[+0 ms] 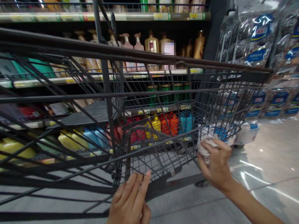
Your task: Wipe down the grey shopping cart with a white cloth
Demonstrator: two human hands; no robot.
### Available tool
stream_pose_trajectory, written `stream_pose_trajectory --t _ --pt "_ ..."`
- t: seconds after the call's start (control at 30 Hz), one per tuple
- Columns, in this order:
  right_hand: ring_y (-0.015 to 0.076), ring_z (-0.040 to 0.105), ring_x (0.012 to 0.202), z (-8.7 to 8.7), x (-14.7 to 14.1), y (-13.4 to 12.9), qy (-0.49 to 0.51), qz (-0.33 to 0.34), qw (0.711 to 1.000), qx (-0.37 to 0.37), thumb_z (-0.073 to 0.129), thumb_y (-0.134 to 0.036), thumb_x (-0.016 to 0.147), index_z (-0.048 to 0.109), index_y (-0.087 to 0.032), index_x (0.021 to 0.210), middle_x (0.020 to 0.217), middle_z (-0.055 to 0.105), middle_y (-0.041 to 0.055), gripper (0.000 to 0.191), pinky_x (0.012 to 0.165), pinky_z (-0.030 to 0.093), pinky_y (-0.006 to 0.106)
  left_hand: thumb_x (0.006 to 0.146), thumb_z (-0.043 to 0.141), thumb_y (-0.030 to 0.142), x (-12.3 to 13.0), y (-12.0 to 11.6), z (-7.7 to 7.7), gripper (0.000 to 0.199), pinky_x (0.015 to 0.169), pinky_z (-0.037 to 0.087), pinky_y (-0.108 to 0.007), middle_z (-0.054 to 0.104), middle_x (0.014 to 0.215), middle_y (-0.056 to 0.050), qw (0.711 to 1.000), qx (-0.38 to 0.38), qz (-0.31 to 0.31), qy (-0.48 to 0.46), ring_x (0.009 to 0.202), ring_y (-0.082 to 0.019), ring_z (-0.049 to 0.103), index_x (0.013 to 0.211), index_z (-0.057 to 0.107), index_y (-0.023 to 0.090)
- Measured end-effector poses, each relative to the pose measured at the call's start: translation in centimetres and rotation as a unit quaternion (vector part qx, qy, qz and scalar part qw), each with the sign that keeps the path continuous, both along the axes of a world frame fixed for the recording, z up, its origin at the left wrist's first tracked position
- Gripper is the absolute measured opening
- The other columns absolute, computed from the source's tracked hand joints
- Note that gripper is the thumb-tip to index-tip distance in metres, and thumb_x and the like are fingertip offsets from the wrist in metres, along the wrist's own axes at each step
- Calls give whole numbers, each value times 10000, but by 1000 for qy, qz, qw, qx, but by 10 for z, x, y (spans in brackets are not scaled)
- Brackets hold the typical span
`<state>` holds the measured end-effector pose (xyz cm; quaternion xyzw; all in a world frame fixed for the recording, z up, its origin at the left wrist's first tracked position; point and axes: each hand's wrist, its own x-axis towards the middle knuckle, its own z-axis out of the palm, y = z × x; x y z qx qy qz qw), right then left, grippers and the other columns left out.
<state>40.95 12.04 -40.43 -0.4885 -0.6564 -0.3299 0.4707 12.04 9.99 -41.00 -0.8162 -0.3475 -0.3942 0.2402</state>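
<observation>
A dark metal shopping cart stands side-on across the view, with open wire mesh along its basket. My right hand is closed round a crumpled white cloth. The cloth is pressed against the wire side of the basket, low and toward its right end. Down at the bottom middle, my left hand is at the lower frame of the cart with its fingers stretched out. Nothing shows in it, though its palm is hidden. A grey flap lies inside the left part of the cart.
Behind the cart, store shelves hold pump bottles and colourful containers. Clear plastic packages with blue labels hang on the right. A shiny tiled floor reflects lights, and a caster wheel shows under the cart.
</observation>
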Motion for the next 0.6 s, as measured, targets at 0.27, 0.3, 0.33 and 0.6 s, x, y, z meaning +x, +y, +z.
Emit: stream_pose_trajectory --t 0.27,0.3,0.33,0.6 --pt "251 472 1195 0 -2 -12 -62 42 997 -34 399 9 822 357 -157 1401 1261 426 162 604 928 517 413 865 404 235 -4 7 -4 568 907 347 -314 718 996 -54 998 43 -23 -40 982 -202 590 1432 375 212" --pt "229 491 1175 1 -3 -13 -72 52 996 -29 394 22 826 375 -157 1394 1248 448 151 596 930 517 381 864 406 234 -4 7 -4 570 907 348 -315 718 998 -53 998 42 -23 -42 984 -203 589 1432 374 216" --pt "214 507 1154 2 -4 -14 -84 66 994 -23 398 27 829 398 -154 1378 1230 472 141 579 926 519 354 861 407 229 -6 7 -4 574 907 349 -315 717 999 -53 998 42 -25 -44 984 -204 590 1434 372 219" --pt "248 572 1058 -1 11 -2 -66 100 993 17 425 1 801 586 -113 1099 1102 596 156 357 869 533 396 818 393 164 -27 6 4 666 898 374 -348 703 1031 -85 999 29 -14 43 1002 -236 588 1474 284 176"
